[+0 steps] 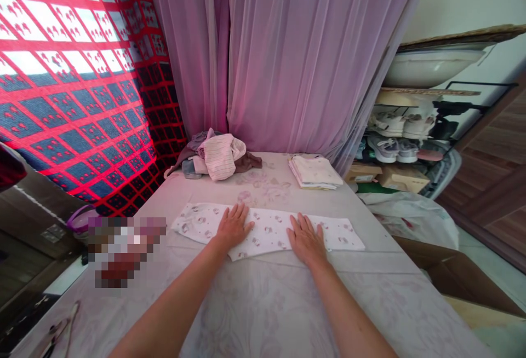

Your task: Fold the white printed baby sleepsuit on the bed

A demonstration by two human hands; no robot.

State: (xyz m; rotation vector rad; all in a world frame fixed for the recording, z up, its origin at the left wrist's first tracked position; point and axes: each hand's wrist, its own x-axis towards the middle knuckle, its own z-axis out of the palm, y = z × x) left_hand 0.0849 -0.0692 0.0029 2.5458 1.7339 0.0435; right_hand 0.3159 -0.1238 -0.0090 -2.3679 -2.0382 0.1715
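A pair of white children's trousers [267, 233] with a small printed pattern lies flat across the table, folded lengthwise into one long strip. My left hand [234, 227] rests palm down on its left half, fingers stretched out. On the right half, my right hand [306, 238] also lies flat with its fingers apart. Both hands press on the cloth without gripping it. The parts of the fabric under my palms are hidden.
A loose heap of clothes [222, 155] sits at the table's back left. Neatly folded clothes [315, 172] are stacked at the back right. A blurred patch [123, 251] covers something on the left. Shoes [386, 147] stand on a rack beyond the right edge, above a cardboard box [447, 270].
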